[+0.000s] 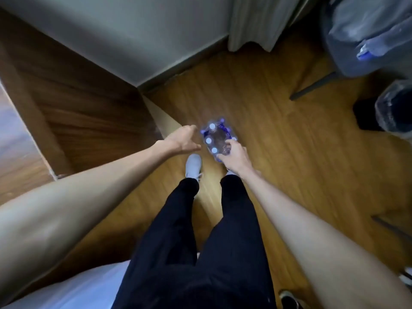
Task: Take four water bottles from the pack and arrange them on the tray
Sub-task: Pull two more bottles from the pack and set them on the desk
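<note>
Pack of clear plastic water bottles in blue shrink-wrap (217,139): on wooden floor (278,141), before white shoes. Right hand (234,156) fingers on its near edge, grasp uncertain; left hand (181,139) spread, alongside. Advice: steady wrap, draw one bottle straight up. Tray unseen.

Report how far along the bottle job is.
Nothing looks done: no tray or bottle set out is in view. In hand: the right hand reaches into the pack on the wooden floor, its grip unclear in the blur; the left hand hovers open beside it. All four bottles remain.
</note>
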A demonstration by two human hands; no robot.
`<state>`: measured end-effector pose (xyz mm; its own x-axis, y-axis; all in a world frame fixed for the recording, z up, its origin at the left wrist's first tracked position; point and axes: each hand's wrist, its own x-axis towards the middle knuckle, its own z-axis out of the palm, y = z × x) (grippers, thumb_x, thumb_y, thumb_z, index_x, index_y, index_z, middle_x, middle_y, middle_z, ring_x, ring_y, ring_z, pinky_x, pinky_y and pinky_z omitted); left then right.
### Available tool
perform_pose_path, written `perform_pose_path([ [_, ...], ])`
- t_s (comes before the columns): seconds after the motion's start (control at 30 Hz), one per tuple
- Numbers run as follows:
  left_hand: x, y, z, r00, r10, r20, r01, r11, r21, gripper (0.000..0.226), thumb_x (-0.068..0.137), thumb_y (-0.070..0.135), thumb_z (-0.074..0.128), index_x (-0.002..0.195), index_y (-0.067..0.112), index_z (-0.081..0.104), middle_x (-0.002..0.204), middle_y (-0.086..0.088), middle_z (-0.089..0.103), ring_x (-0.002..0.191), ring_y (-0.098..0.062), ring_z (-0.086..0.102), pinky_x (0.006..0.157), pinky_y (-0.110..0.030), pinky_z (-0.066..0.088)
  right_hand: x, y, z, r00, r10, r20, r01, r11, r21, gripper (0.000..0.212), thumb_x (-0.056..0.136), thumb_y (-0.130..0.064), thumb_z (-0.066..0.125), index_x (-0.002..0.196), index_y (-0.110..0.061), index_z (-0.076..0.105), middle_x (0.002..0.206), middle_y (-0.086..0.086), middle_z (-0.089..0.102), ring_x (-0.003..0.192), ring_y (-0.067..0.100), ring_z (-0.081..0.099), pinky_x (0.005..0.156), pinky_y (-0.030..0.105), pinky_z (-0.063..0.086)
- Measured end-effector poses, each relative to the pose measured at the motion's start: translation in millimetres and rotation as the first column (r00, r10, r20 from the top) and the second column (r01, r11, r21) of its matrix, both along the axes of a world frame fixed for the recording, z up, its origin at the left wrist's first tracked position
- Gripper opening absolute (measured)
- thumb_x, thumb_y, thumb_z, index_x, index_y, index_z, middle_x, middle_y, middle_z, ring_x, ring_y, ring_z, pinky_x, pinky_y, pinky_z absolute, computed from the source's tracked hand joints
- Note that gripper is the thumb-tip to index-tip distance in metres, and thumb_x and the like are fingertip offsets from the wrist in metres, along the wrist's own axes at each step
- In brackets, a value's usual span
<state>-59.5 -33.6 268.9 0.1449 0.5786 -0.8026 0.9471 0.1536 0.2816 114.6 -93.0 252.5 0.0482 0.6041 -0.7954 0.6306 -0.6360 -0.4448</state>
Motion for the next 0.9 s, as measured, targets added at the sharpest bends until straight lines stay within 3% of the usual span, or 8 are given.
perform_pose_path([
  [0.13, 13.7, -7.0, -80.7, 1.0, 0.025, -0.008, -0.026, 0.993, -0.113, 0.06, 0.087, 0.028, 0.07, 0.14, 0.007, 0.05, 0.139, -0.018, 0.057, 0.125, -0.035, 0.056, 0.103, -0.044, 0.049, 9.3, 3.9, -84.4, 0.996, 0.086, 0.015, -0.085, 0.993, -0.081, 0.052, 0.086, -0.025, 0.076, 0.131, -0.009, 0.057, 0.118, 0.01, 0.069, 0.113, 0.028, 0.063, 0.09, 0.035, 0.05],
  [0.27, 18.2, -12.3, -166.2, 0.998, 0.037, -0.06, -0.048, 0.979, -0.197, 0.062, 0.086, 0.034, 0.07, 0.139, 0.008, 0.051, 0.138, -0.016, 0.059, 0.123, -0.034, 0.058, 0.102, -0.044, 0.05, 12.4, 1.0, -167.0, 0.993, 0.118, 0.024, -0.114, 0.987, -0.114, 0.05, 0.085, -0.02, 0.074, 0.13, -0.011, 0.056, 0.116, 0.012, 0.07, 0.111, 0.031, 0.065, 0.094, 0.042, 0.054],
  [0.53, 19.2, -28.6, -310.1, 0.99, 0.098, -0.101, -0.123, 0.954, -0.275, 0.067, 0.089, 0.03, 0.07, 0.146, 0.008, 0.044, 0.144, -0.017, 0.054, 0.129, -0.034, 0.054, 0.104, -0.038, 0.045, 5.6, -12.0, -310.0, 0.996, 0.094, 0.005, -0.091, 0.979, -0.182, 0.049, 0.087, -0.022, 0.075, 0.13, -0.009, 0.057, 0.124, 0.013, 0.067, 0.118, 0.034, 0.061, 0.098, 0.043, 0.052],
  [0.7, 23.7, -37.0, -375.8, 0.979, 0.156, -0.132, -0.178, 0.968, -0.176, 0.057, 0.09, 0.028, 0.068, 0.136, -0.001, 0.052, 0.129, -0.023, 0.063, 0.117, -0.039, 0.06, 0.092, -0.041, 0.049, -14.0, -17.6, -378.4, 0.996, 0.083, 0.018, -0.078, 0.977, -0.2, 0.053, 0.084, -0.027, 0.076, 0.13, -0.01, 0.057, 0.124, 0.015, 0.067, 0.116, 0.036, 0.062, 0.094, 0.043, 0.054],
  [0.8, 33.2, -36.5, -407.7, 0.969, 0.22, -0.112, -0.228, 0.971, -0.065, 0.064, 0.091, 0.03, 0.064, 0.142, 0.004, 0.034, 0.124, -0.026, 0.062, 0.11, -0.046, 0.061, 0.086, -0.044, 0.048, -28.6, -17.9, -405.6, 0.99, 0.11, 0.091, -0.093, 0.98, -0.178, 0.054, 0.081, -0.037, 0.071, 0.127, -0.01, 0.057, 0.119, 0.017, 0.068, 0.113, 0.038, 0.064, 0.088, 0.042, 0.056],
  [0.9, 47.0, -31.8, -429.7, 0.972, 0.2, -0.125, -0.199, 0.98, 0.017, 0.061, 0.094, 0.032, 0.061, 0.14, 0.005, 0.032, 0.125, -0.028, 0.059, 0.112, -0.049, 0.059, 0.085, -0.047, 0.047, -39.7, -19.7, -428.2, 0.966, 0.2, 0.161, -0.171, 0.969, -0.179, 0.052, 0.089, -0.035, 0.066, 0.13, -0.006, 0.052, 0.122, 0.017, 0.067, 0.115, 0.038, 0.064, 0.084, 0.04, 0.052],
])
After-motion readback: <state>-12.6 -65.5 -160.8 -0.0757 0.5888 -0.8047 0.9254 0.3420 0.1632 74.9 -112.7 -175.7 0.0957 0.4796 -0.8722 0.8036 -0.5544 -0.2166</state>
